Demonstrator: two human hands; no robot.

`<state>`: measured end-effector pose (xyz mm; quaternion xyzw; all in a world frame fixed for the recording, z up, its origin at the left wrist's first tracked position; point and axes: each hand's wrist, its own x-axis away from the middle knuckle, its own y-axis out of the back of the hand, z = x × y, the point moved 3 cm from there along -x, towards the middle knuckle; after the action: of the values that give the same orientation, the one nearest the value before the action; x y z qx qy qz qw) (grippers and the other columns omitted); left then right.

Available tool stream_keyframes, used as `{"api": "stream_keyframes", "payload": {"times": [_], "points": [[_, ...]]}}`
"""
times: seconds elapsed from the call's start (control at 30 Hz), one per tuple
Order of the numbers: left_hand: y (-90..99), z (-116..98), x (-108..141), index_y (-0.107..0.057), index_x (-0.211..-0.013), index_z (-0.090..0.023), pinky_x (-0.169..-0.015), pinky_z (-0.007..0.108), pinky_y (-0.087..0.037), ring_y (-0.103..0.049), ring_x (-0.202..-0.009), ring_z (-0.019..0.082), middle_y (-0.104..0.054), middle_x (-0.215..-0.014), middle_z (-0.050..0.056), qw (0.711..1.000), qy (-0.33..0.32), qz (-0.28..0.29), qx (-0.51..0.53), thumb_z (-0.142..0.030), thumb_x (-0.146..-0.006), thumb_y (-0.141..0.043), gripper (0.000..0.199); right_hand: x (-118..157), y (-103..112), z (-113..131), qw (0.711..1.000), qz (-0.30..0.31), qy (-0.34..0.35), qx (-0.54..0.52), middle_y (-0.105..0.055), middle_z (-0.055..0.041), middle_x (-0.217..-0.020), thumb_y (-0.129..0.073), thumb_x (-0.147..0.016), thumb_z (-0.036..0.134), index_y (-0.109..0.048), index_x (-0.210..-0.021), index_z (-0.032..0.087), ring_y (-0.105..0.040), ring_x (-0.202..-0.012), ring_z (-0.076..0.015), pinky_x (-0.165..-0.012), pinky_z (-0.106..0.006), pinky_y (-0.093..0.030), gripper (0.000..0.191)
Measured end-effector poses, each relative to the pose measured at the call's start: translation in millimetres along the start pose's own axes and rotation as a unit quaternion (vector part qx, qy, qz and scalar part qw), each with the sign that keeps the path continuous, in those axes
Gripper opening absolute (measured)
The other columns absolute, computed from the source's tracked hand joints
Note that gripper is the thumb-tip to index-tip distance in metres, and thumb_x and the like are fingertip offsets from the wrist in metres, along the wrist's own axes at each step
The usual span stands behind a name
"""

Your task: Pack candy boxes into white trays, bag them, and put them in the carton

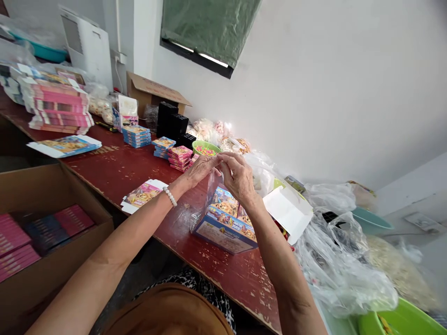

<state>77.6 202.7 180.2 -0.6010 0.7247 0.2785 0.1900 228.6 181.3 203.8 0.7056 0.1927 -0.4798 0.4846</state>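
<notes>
A blue display box holding small illustrated boxes stands on the red table, inside a clear plastic bag. Above it, my left hand, with a white bead bracelet on the wrist, pinches the top of the bag. My right hand is beside it, its fingers closed on the bag's top edge too. The two hands touch or nearly touch, and the exact fingertips are hard to make out.
Stacks of small blue boxes and pink boxes stand behind on the table. At the lower left is an open carton. Crumpled plastic bags and a green basin lie at the right.
</notes>
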Motion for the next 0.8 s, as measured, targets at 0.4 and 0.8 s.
{"api": "stream_keyframes", "payload": {"times": [0.4, 0.8], "points": [[6.7, 5.2, -5.6, -0.062, -0.07, -0.017, -0.071, 0.031, -0.045, -0.055, -0.075, 0.018, -0.061, -0.075, 0.003, 0.996, -0.032, 0.064, -0.049, -0.068, -0.091, -0.061, 0.055, -13.0, -4.7, -3.0, 0.991, 0.063, 0.04, 0.114, -0.067, -0.0122, -0.107, -0.048, -0.111, 0.021, -0.078, -0.106, 0.019, -0.061, -0.1, -0.0229, -0.09, -0.039, -0.058, 0.03], [0.8, 5.9, -4.5, -0.07, -0.073, -0.018, -0.079, 0.034, -0.05, -0.064, -0.081, 0.021, -0.073, -0.08, 0.004, 0.992, -0.044, 0.082, -0.086, -0.053, -0.091, -0.067, 0.039, -39.6, 12.1, -18.6, 0.991, 0.037, -0.048, 0.116, -0.067, -0.0099, -0.094, -0.046, -0.1, 0.018, -0.066, -0.087, 0.018, -0.056, -0.079, -0.0176, -0.07, -0.032, -0.044, 0.024]]}}
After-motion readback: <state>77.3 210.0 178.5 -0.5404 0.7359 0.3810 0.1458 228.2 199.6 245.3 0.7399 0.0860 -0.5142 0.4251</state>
